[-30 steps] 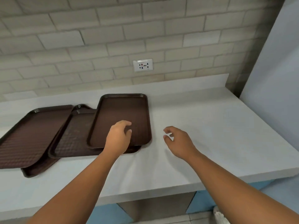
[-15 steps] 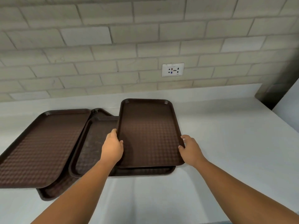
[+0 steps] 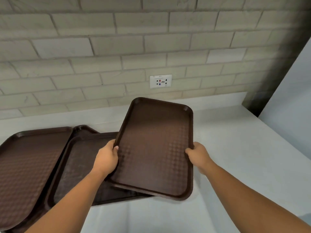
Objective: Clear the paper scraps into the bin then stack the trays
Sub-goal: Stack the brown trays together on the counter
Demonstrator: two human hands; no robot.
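Head: tray [image 3: 156, 145] between hands [image 3: 106, 158] [image 3: 198, 157]

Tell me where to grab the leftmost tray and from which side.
Likely its two long rims, one hand from each side, as the left hand and right hand grip the lifted tray. The leftmost tray is broad, shallow, and its right rim lies exposed.

One brown waffle-textured tray [image 3: 154, 148] hangs tilted over the counter [image 3: 235, 157]. More trays [image 3: 75, 165] lie overlapping at the counter's left edge.
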